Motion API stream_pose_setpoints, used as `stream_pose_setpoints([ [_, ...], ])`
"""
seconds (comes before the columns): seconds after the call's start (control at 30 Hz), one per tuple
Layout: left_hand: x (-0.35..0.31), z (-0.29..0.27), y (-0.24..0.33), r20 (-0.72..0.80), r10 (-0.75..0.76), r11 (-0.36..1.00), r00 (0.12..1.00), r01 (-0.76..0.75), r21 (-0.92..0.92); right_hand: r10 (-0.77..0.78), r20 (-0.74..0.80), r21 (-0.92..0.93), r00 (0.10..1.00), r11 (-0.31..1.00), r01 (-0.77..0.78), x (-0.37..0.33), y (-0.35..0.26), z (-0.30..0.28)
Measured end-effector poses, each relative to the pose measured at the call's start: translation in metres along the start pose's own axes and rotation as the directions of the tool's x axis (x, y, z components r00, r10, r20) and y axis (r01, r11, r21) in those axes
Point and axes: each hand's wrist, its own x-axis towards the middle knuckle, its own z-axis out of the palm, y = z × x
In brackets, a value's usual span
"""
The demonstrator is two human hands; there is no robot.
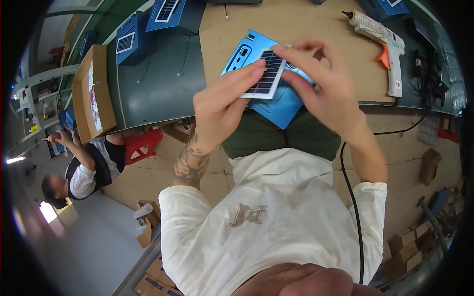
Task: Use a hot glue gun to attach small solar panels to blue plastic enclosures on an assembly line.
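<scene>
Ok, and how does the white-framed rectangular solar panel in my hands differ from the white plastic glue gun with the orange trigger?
The white-framed rectangular solar panel is flat; the white plastic glue gun is pistol-shaped. Your left hand holds the panel, with the right hand at its edge; the glue gun lies untouched to their right. Both are partly white.

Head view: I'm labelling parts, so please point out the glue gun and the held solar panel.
Glue gun (390, 42): head view, rear of its body.
Held solar panel (271, 76): head view, its dark cells.
</scene>
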Motion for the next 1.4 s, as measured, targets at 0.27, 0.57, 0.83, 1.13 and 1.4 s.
stream_pose_setpoints([
  [0.27, 0.013, -0.004, 0.016, -0.091, -0.030, 0.983, 0.995, 0.046, 0.180, -0.442, 0.105, -0.275, 0.891, 0.848, 0.453, 0.023, 0.025, -0.004],
  [0.57, -0.006, 0.011, 0.000, -0.161, 0.042, 0.957, 0.986, 0.007, 0.292, -0.273, 0.103, -0.201, 0.956, 0.936, 0.289, 0.022, 0.025, -0.036],
  [0.83, -0.014, 0.027, -0.013, -0.217, 0.107, 0.978, 0.970, -0.064, 0.199, 0.541, -0.379, -0.531, 0.750, 0.537, -0.656, -0.071, 0.098, -0.158],
  [1.13, -0.023, 0.032, -0.014, -0.281, 0.045, 0.969, 0.959, 0.027, 0.247, 0.686, -0.229, -0.677, 0.691, 0.397, -0.619, -0.060, 0.120, -0.133],
  [1.4, -0.015, 0.031, -0.016, -0.309, 0.021, 0.975, 0.951, 0.049, 0.216, 0.828, -0.201, 0.306, 0.522, 0.560, -0.770, -0.109, 0.094, -0.160],
])
